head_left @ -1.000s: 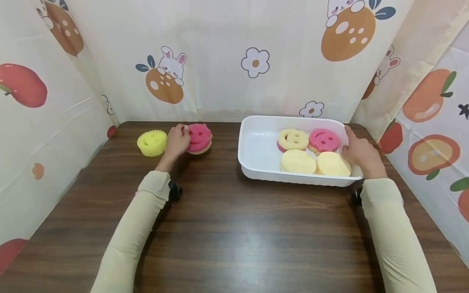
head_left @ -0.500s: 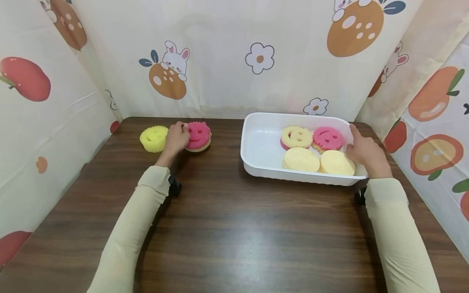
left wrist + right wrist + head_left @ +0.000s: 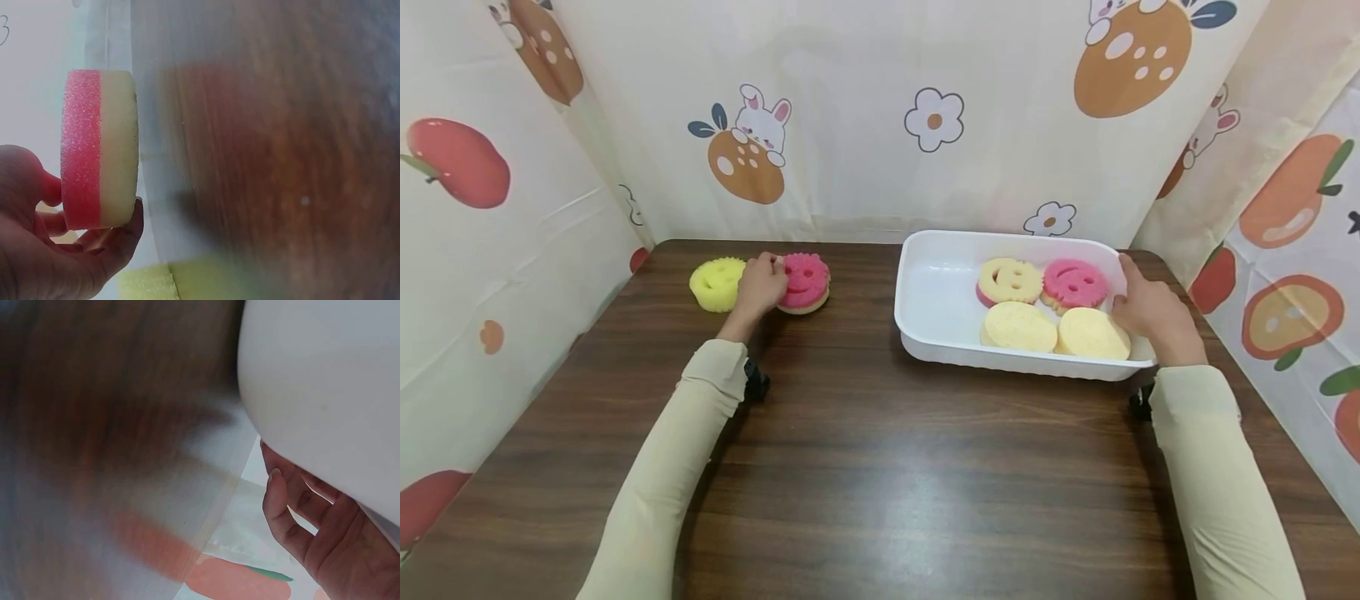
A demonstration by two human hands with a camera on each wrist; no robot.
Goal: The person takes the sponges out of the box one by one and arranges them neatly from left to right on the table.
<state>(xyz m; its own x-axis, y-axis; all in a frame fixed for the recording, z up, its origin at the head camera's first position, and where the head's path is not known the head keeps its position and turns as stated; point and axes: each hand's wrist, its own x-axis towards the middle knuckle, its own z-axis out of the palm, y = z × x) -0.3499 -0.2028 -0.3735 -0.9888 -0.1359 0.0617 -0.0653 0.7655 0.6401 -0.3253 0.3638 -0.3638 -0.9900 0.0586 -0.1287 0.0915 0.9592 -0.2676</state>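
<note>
Pink-and-cream round smiley sponge sits on the table left of the white plastic tray, your left hand pinching its edge to grip it. Your right hand, fingers curled round the tray's right rim, steadies it.

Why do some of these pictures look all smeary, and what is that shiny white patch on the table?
Head view: sharp; the pale patch on the wooden table is glare from light above. Left wrist view: the pink-and-cream sponge in the left hand is crisp, the wood behind smeared. Right wrist view: the white tray and right hand are clear enough, the rest blurred.
</note>
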